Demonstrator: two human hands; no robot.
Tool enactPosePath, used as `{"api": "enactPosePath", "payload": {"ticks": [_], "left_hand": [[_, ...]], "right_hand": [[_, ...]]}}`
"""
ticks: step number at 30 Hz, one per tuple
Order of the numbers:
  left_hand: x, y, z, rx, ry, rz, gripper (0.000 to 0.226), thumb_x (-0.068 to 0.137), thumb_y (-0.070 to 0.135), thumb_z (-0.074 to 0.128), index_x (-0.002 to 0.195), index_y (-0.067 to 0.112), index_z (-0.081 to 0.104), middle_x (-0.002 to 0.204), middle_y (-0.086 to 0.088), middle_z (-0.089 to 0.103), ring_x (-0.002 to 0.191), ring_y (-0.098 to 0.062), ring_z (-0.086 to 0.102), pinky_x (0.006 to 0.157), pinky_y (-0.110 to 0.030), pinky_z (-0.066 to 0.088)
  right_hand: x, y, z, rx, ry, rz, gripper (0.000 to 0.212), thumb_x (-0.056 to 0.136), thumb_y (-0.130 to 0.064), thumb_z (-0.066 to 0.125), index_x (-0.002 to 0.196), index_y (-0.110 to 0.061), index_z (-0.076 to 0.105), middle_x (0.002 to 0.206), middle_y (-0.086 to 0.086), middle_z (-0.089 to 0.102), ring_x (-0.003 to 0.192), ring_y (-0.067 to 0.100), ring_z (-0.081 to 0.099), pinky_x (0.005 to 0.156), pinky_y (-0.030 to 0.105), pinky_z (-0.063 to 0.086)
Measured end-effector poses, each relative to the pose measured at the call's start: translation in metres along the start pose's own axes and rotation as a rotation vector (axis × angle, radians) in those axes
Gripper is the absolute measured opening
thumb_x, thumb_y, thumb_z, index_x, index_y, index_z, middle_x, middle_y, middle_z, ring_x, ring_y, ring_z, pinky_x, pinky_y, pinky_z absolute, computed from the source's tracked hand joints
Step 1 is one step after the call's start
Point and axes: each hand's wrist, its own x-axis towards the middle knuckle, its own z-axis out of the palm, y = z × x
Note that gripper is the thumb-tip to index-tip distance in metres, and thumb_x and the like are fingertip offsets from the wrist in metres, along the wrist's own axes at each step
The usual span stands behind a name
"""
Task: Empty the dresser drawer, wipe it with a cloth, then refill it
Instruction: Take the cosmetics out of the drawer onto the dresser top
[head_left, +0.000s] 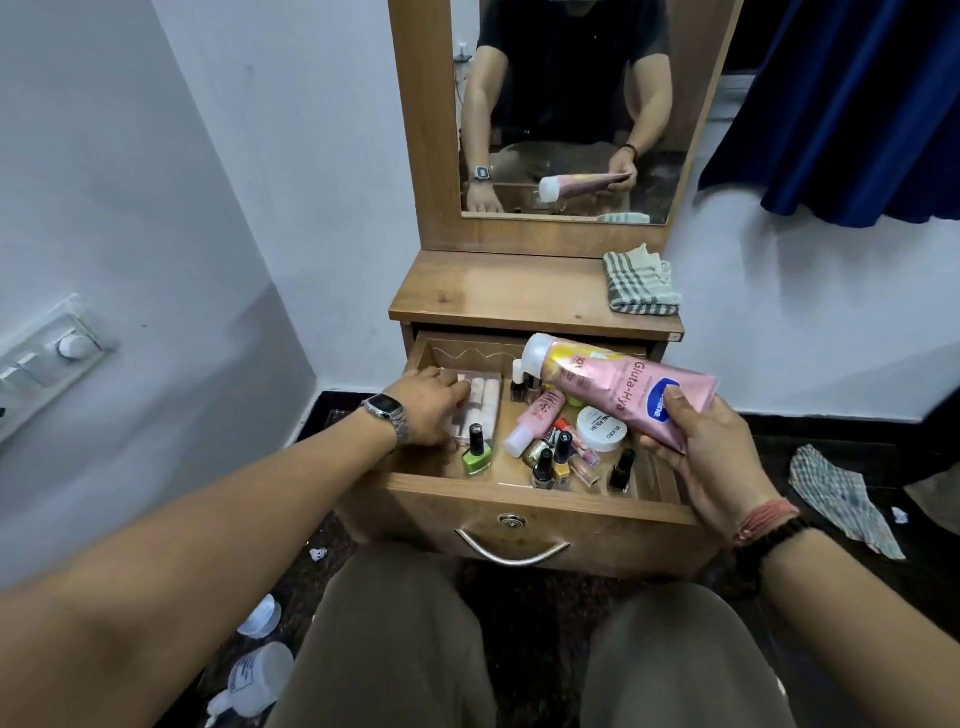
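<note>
The wooden dresser drawer (519, 506) is pulled open and holds several cosmetics. My right hand (711, 457) grips a large pink lotion tube (618, 387) by its flat end, holding it tilted above the drawer's right side. My left hand (428, 408) reaches into the drawer's left half, fingers resting on a pink makeup palette (480, 400); whether it grips the palette is unclear. A green nail polish bottle (477, 451), a small pink bottle (535, 421), a white round jar (602, 428) and several dark nail polish bottles (553, 462) lie in the drawer. A checked cloth (639, 283) lies folded on the dresser top.
A mirror (566, 104) rises behind the dresser top. On the floor lie white plastic containers (257, 675) at lower left and another checked rag (844, 499) at right. A blue curtain (852, 104) hangs at upper right. A switch panel (52, 358) is on the left wall.
</note>
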Motion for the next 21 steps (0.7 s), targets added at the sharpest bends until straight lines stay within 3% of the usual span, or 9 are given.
{"api": "enactPosePath", "payload": {"ticks": [3,11,16,21], "left_hand": [[0.006,0.002,0.003,0.051,-0.014,0.038,0.065,0.071,0.048,0.072,0.123,0.020,0.044,0.126,-0.004,0.051,0.118,-0.025,0.046,0.093,-0.038,0.041],[0.001,-0.006,-0.001,0.218,0.088,0.264,0.048,0.081,0.042,0.060,0.119,0.017,0.044,0.119,-0.005,0.050,0.106,-0.028,0.052,0.082,-0.038,0.045],[-0.007,-0.010,-0.002,0.211,0.168,0.287,0.039,0.086,0.039,0.052,0.116,0.017,0.043,0.114,-0.005,0.051,0.098,-0.027,0.055,0.070,-0.036,0.045],[-0.013,-0.006,-0.003,0.188,0.274,0.173,0.028,0.087,0.031,0.050,0.111,0.016,0.047,0.104,-0.006,0.056,0.089,-0.026,0.057,0.058,-0.033,0.043]], "right_hand": [[-0.002,0.006,0.000,-0.004,0.003,-0.035,0.016,0.098,-0.019,0.050,0.111,-0.017,0.059,0.098,0.006,0.071,0.069,0.009,0.070,0.052,0.020,0.055],[-0.010,0.007,0.004,-0.084,0.004,-0.096,0.012,0.098,-0.017,0.050,0.099,-0.024,0.060,0.093,0.001,0.071,0.069,0.009,0.070,0.052,0.020,0.056],[-0.010,0.009,0.003,-0.083,-0.002,-0.106,0.012,0.098,-0.017,0.049,0.104,-0.020,0.059,0.099,0.004,0.071,0.073,0.012,0.071,0.052,0.020,0.056],[-0.010,0.010,0.003,-0.070,-0.003,-0.107,0.012,0.098,-0.017,0.049,0.100,-0.020,0.060,0.098,0.005,0.071,0.071,0.010,0.071,0.050,0.020,0.055]]}}
